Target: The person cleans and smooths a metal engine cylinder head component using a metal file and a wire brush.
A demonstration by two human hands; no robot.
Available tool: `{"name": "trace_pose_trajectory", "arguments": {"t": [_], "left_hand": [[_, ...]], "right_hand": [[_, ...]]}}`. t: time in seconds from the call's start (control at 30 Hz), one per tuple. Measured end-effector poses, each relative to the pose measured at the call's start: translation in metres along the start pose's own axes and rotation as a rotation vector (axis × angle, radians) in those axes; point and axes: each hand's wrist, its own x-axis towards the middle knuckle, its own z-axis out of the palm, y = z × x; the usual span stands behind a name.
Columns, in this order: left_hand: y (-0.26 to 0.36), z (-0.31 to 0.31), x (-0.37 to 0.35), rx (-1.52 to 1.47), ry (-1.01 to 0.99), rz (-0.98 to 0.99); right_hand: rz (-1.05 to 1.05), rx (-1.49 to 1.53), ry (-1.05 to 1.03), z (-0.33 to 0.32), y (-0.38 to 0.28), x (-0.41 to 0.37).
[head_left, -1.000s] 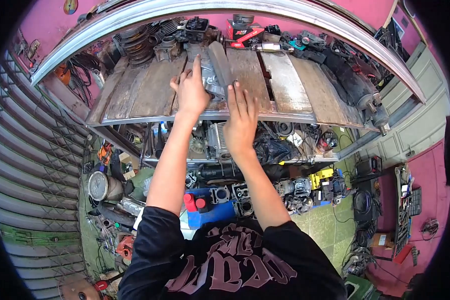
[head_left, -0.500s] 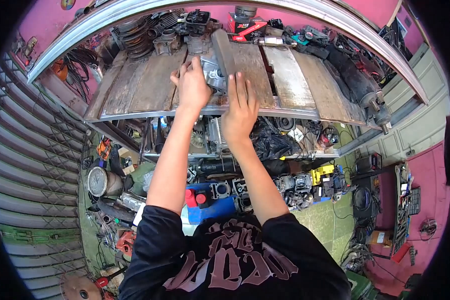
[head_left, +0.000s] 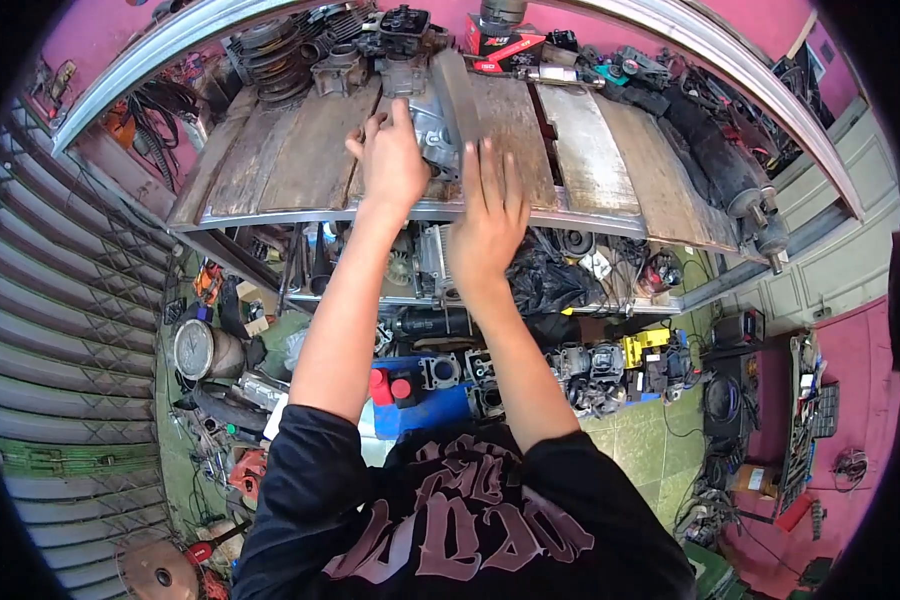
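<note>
A silver metal engine casing (head_left: 432, 128) stands on the wooden bench top, with a long grey-brown flat piece (head_left: 458, 100) upright along its right side. My left hand (head_left: 392, 165) is at the casing's left edge, fingers bent around it and one finger pointing up. My right hand (head_left: 492, 215) lies against the lower right of the flat piece, its fingers stretched out and slightly apart. The hands partly cover the lower end of the casing.
Behind the casing sit engine cylinders (head_left: 338, 75) and a red box (head_left: 505, 52). A dark exhaust muffler (head_left: 715, 155) lies along the right of the bench. A metal frame bar (head_left: 570, 18) arches overhead. Below are a blue container (head_left: 425, 405) and several engine parts.
The fingers of my right hand have spread a little and shifted slightly right. My left hand stays at the casing's edge. The whole view has moved slightly.
</note>
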Motion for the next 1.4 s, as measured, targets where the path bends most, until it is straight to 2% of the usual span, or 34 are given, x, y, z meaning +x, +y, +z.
{"name": "trace_pose_trajectory", "arguments": {"t": [0.13, 0.3, 0.4, 0.57, 0.63, 0.73, 0.87, 0.97, 1.1, 1.27, 1.4], "left_hand": [[-0.001, -0.003, 0.001, 0.002, 0.002, 0.018], [0.003, -0.005, 0.002, 0.017, -0.041, 0.000], [-0.001, -0.002, 0.001, 0.035, -0.035, 0.011], [-0.003, -0.002, 0.002, 0.054, -0.035, 0.039], [-0.003, -0.005, 0.002, 0.033, -0.042, 0.041], [-0.004, -0.002, 0.003, 0.048, -0.047, 0.028], [-0.004, -0.001, 0.003, 0.061, -0.045, 0.016], [-0.004, -0.005, 0.000, 0.065, -0.052, 0.019], [0.000, -0.007, 0.003, 0.057, -0.073, 0.004], [-0.002, -0.003, 0.006, 0.055, -0.083, 0.000], [0.005, -0.003, 0.006, 0.088, -0.084, -0.036]], "right_hand": [[-0.003, 0.006, 0.029, 0.013, -0.001, 0.026], [-0.025, 0.088, -0.011, -0.001, 0.016, -0.055], [0.009, 0.099, -0.045, -0.010, 0.013, -0.073], [0.073, 0.064, -0.036, 0.006, -0.011, 0.004], [0.050, 0.036, 0.044, 0.021, -0.010, 0.030], [0.035, -0.009, 0.013, 0.016, -0.007, 0.033], [-0.011, 0.030, -0.044, -0.008, 0.001, -0.031], [0.052, 0.117, -0.090, -0.015, 0.004, -0.068], [0.099, 0.049, -0.099, -0.023, -0.008, -0.037], [0.085, -0.009, -0.025, 0.007, -0.001, 0.028], [0.029, -0.035, -0.042, -0.004, 0.004, 0.001]]}}
